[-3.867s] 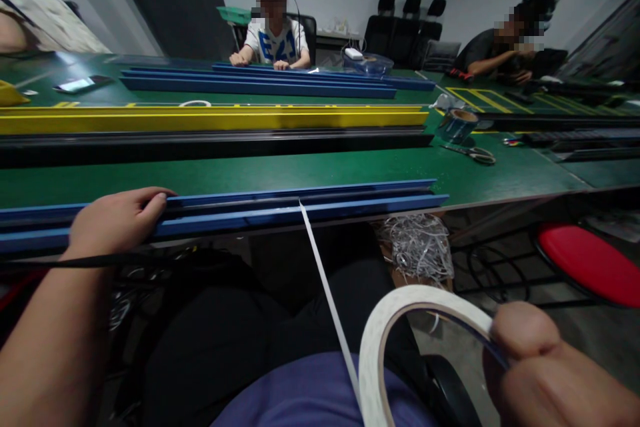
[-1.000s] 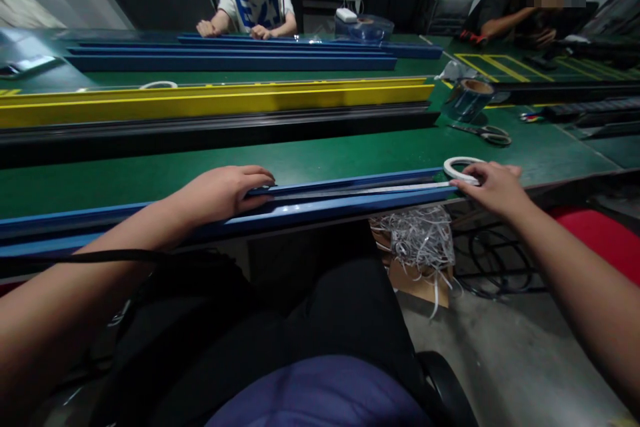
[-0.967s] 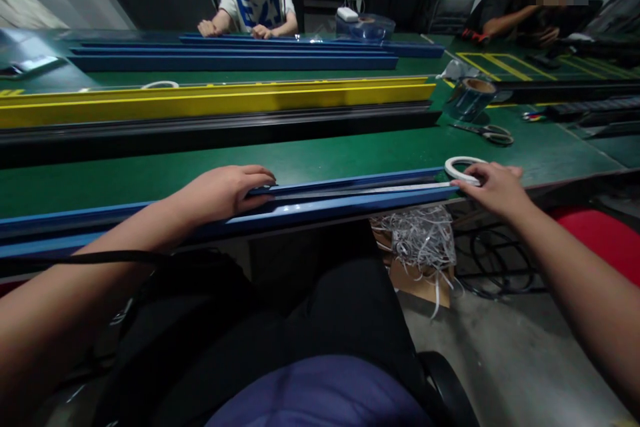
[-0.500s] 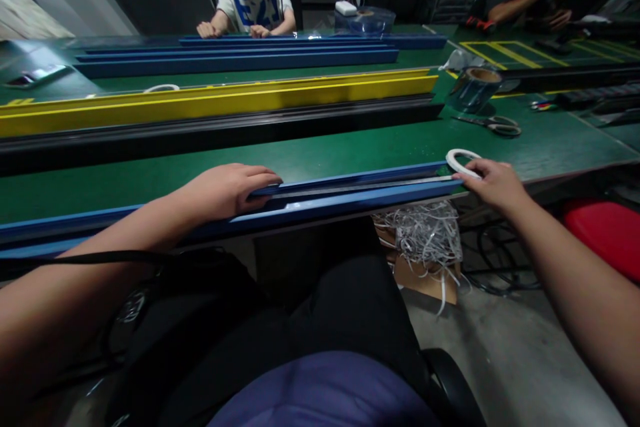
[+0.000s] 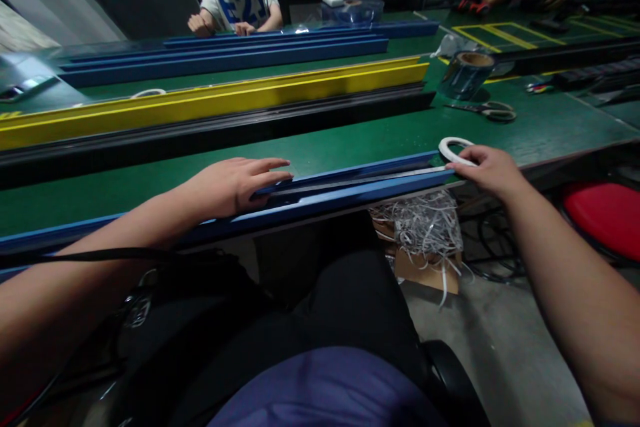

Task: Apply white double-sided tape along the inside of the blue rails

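A long blue rail [image 5: 350,190] lies along the near edge of the green table [image 5: 350,140]. My left hand [image 5: 235,183] rests flat on it, fingers stretched out along its groove. A thin white strip of tape [image 5: 380,175] runs along the groove to the rail's right end. There my right hand [image 5: 487,170] is closed on a white tape roll [image 5: 453,149] lying flat on the table.
Yellow [image 5: 210,100], black [image 5: 215,130] and more blue rails [image 5: 225,60] lie across the table behind. A shiny tape roll [image 5: 465,77] and scissors [image 5: 487,110] sit at the right. Shredded white strips fill a box [image 5: 425,240] under the table. Two people sit at the far side. A red stool [image 5: 603,213] stands at right.
My right hand carried the tape roll from my lap to the rail's right end, laying the strip along the groove. My left hand slid right along the rail and its fingers straightened.
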`<state>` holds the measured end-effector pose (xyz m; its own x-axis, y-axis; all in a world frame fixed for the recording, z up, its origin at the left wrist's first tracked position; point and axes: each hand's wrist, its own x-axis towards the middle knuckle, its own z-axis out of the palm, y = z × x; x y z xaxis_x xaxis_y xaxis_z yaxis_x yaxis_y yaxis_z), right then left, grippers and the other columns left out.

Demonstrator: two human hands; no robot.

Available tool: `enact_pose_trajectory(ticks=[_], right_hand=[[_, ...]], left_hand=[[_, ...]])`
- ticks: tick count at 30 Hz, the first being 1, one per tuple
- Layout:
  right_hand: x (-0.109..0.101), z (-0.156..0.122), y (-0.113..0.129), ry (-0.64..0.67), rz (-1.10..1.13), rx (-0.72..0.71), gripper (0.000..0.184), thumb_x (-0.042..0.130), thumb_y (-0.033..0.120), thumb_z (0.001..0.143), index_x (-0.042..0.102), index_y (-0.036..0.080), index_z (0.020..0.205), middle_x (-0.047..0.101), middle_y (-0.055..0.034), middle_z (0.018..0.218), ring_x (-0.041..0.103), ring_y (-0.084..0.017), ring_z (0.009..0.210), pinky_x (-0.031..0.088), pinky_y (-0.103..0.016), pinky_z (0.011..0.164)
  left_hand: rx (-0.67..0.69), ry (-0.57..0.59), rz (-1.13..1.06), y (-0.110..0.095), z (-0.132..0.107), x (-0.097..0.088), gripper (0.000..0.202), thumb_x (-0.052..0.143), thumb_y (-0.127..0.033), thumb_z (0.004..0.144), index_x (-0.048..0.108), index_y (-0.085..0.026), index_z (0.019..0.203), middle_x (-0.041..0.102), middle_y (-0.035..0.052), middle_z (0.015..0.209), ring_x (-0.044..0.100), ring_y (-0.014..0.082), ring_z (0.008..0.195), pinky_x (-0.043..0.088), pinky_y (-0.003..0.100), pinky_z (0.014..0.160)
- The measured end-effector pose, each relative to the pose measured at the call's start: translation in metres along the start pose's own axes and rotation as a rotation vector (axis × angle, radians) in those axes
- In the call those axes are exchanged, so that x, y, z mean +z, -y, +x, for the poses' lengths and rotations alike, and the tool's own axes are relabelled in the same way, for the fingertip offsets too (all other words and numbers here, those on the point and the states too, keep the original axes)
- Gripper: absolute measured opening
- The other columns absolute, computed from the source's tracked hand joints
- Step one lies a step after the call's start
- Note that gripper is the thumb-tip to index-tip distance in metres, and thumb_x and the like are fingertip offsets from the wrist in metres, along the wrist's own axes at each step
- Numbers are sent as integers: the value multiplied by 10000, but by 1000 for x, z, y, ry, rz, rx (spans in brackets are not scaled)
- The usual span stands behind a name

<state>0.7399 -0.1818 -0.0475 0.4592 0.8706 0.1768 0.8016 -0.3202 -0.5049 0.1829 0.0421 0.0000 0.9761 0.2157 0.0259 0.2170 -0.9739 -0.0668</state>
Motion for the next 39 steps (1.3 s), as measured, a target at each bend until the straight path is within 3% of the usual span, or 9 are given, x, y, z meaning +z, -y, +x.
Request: enact_pose_trajectory(ticks=[12,22,28,39], right_hand=[[0,-4,7,11,85,-3,665,780,816,689,713,182,879,619,-54,773,526,-200,687,347,-322,619],[-3,-4,9,57,115,-28,641,792,809,690,723,197,867,613,-40,758,510,-192,685,344,-325,629],[-3,-5,14,68,140,-9,642,797,819,671,707,205,836,599,-42,745,495,-193,690,330,-324,622],[-2,-1,4,92,200,-26,662,829,811,665,705,185,842,594,-42,754,510,-185,687,342,-313,616]], left_hand=[[27,-31,11,-15,35,-4,591,517,-389,1034,491,-334,1622,330,105,1753,595,358,1404,537,493,1118],[76,-1,17,-31,66,-17,681,530,-298,1011,385,-343,1675,200,84,1801,551,356,1442,517,478,1139],[72,32,42,-47,86,-23,667,497,-247,1017,391,-319,1672,184,105,1802,548,349,1443,516,485,1138],[141,-27,50,-59,123,-17,652,485,-234,1031,380,-299,1671,174,113,1804,540,356,1457,533,488,1123]])
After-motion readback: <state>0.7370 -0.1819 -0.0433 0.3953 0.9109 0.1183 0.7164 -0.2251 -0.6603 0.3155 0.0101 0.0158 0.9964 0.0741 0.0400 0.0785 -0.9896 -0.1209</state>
